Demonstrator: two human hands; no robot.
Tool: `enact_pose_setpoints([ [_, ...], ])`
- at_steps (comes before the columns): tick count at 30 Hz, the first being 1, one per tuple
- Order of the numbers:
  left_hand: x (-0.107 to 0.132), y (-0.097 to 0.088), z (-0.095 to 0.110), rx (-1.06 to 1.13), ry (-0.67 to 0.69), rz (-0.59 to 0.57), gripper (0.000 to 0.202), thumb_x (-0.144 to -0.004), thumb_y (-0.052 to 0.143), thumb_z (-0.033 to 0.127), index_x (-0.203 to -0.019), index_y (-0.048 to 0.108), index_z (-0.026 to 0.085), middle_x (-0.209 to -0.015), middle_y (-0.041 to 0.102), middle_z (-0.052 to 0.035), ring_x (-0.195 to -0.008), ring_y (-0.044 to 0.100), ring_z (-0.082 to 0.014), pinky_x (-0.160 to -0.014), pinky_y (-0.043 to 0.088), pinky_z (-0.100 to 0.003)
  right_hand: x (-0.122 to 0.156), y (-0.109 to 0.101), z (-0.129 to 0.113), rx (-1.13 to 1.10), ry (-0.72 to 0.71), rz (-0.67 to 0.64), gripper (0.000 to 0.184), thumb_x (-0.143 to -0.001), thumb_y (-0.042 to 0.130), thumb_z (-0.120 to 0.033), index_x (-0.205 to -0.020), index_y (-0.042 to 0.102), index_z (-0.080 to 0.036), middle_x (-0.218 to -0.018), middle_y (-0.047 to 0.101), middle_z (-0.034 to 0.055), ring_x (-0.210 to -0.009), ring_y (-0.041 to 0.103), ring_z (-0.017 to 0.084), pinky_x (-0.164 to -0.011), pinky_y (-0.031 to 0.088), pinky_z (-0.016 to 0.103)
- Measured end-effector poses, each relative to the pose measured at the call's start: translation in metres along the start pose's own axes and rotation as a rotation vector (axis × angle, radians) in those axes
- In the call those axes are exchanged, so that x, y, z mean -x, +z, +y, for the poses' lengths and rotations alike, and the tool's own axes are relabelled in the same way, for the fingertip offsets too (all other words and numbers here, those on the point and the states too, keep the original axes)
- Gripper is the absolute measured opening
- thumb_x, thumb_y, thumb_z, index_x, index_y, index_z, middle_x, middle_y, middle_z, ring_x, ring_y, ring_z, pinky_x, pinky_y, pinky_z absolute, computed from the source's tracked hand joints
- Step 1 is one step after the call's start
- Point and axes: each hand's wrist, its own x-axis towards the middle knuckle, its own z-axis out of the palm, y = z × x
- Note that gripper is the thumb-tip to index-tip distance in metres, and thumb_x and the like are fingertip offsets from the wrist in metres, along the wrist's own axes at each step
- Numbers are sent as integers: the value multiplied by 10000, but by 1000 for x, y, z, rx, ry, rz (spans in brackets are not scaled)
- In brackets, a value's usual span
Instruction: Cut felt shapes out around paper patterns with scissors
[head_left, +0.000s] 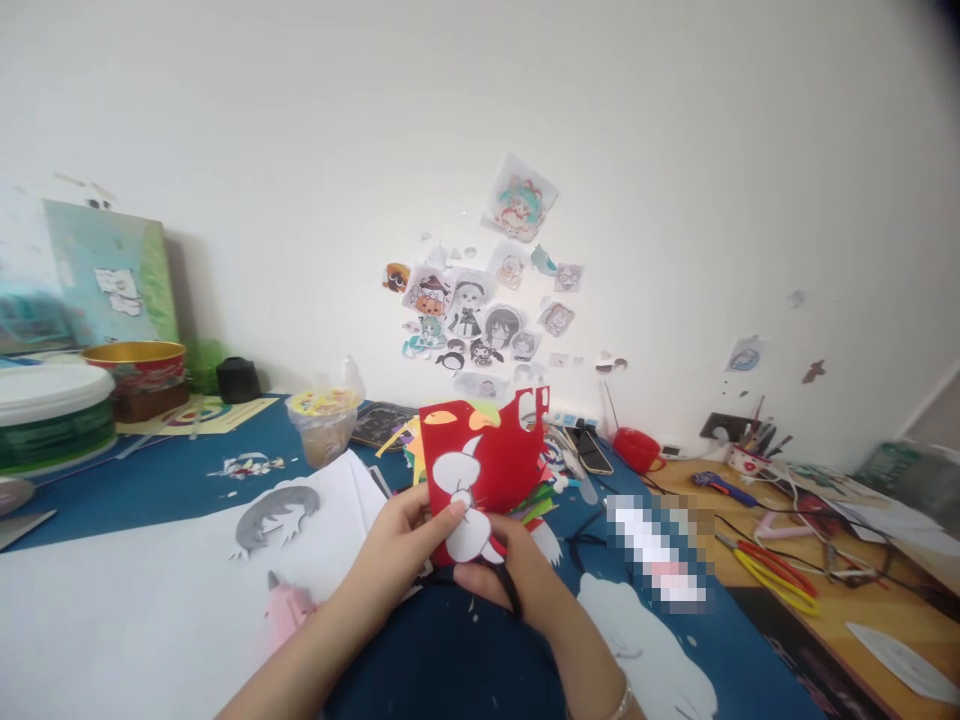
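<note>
A sheet of red paper (504, 460) stands upright in front of me, with pieces cut out of its top edge. My left hand (409, 535) pinches it, the thumb pressing a white paper cutout (456, 476) with rounded shapes against its face. At the lower right of the sheet, my right hand (517, 575) is closed around scissors (511, 588); a black handle loop shows below the fingers, while the blades are mostly hidden. Behind the red sheet lie colourful paper scraps (536, 500), partly covered by it.
White paper with a grey hair drawing (276, 515) and a pink glue gun (285, 608) lie left. A lidded plastic cup (324, 425) stands behind. To the right are a white paper shape (649, 650), a phone (590, 450), a red mug (636, 450) and yellow-red pliers (776, 575).
</note>
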Motion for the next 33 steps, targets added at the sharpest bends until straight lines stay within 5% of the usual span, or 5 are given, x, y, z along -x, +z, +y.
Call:
enact_pose_setpoints([
  [8,1,3,-6,103,-77,-8,357,-701,666,425,-947,625,171,-922,719,-61,-834,653,-226,-747,501,-334,-4,4,13,144,10,76,334,-661,601,-76,-973,640,-188,-953,700,34,-884,640,235,-800,503,307],
  [21,6,13,-2,105,-44,104,408,-632,701,465,-884,625,152,-931,713,-83,-917,631,-281,-764,499,-358,-9,12,16,190,-31,173,291,-692,621,-132,-974,634,-201,-942,706,56,-958,623,264,-834,501,340],
  [33,1,0,-11,-237,112,148,400,-723,593,502,-903,630,146,-957,705,-81,-895,620,-265,-723,482,-310,-6,9,15,206,5,127,262,-628,580,-82,-868,652,-161,-813,709,26,-751,646,215,-667,517,265],
])
